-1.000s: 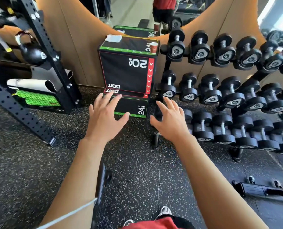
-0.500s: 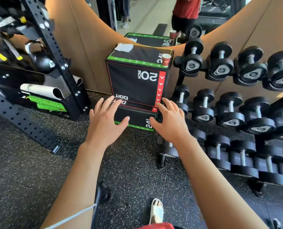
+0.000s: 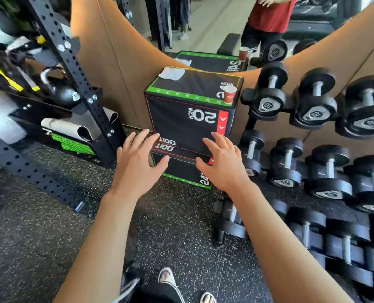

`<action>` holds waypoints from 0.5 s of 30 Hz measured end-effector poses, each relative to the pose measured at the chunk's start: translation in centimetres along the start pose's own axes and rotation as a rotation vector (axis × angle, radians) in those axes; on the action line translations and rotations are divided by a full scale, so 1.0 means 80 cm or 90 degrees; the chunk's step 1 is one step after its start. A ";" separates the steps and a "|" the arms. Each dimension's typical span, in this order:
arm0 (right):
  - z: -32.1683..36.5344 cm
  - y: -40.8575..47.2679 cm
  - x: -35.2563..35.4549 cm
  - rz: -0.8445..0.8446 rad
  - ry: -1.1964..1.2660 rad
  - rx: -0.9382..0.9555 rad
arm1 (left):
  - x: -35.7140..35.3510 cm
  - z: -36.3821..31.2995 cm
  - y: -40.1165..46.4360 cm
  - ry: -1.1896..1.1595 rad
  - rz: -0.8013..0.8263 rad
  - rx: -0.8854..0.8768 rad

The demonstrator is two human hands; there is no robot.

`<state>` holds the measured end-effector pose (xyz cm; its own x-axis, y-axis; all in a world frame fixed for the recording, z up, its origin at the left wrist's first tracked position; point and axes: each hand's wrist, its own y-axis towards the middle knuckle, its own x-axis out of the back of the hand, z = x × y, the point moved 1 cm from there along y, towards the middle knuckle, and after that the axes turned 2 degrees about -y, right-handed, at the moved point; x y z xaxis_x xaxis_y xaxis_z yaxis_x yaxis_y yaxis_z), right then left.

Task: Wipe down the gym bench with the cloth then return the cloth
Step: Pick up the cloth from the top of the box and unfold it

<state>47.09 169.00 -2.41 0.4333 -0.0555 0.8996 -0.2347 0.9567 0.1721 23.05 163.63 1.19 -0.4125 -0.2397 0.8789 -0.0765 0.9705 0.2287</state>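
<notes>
Hands (image 3: pixel 180 165) outstretched before "20 INCH" box (image 3: pixel 188 121), cloth (image 3: pixel 172 73) on top

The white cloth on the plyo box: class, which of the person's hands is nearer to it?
Left. The left hand is below the cloth, on its side of the box; the right hand is further right, under the red cup.

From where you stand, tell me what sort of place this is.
Almost certainly a gym's free-weight area. A dumbbell rack lines the wall on the right, a soft plyo box marked 20 inch stands ahead, and a kettlebell sits by the perforated steel rack upright on the left.
</notes>
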 end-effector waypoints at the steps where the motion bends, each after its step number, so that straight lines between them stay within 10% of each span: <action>1: -0.001 0.011 -0.003 0.002 0.001 0.001 | -0.003 0.002 0.011 -0.003 0.000 0.000; 15: 0.038 0.234 -0.062 -0.016 -0.009 0.006 | -0.015 0.110 0.230 -0.047 -0.003 -0.007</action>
<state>37.88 186.30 -2.43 0.4266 -0.0835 0.9006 -0.2325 0.9522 0.1984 14.16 182.02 0.65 -0.4784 -0.2414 0.8443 -0.0691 0.9688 0.2379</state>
